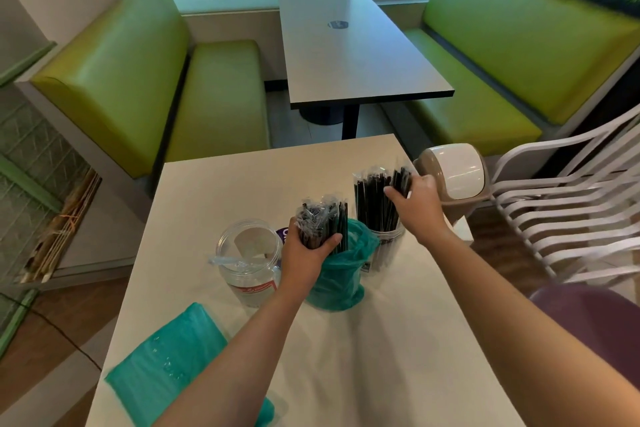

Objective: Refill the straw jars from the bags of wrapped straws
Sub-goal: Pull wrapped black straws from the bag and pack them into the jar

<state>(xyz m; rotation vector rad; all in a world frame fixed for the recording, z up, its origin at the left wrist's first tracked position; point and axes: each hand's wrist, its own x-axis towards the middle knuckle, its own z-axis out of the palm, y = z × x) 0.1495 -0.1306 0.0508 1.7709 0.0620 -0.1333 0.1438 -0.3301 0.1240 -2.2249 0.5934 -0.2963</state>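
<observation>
**Two bundles of straws, one in each hand**

Head view looks down on the pale square table [398, 340] in front of me, and I will place everything from the open teal plastic bag [341, 274] standing near its middle.

My left hand [306, 251] is curled round a bundle of black straws in clear wrappers [323, 224], gripping it by the lower end directly over the mouth of the teal bag. The bundle stands nearly upright, its tops fanned a little.

My right hand [417, 204] reaches beyond and to the right of the bag. Its fingers are closed on a smaller clutch of wrapped black straws [401, 180], held at the top of the clear plastic jar packed with upright black straws [377, 215]. That jar stands just behind the bag, on its right side, partly hidden by it.

Left of the bag, touching or nearly touching it, stands a second clear plastic jar [247, 260], open, with only a few clear wrappers visible inside. A purple lid [282, 234] shows between this jar and my left hand.

A flat folded teal plastic bag [166, 364] lies at the table's near left edge. A beige swing-top bin [453, 180] sits beyond the bag on the right.
</observation>
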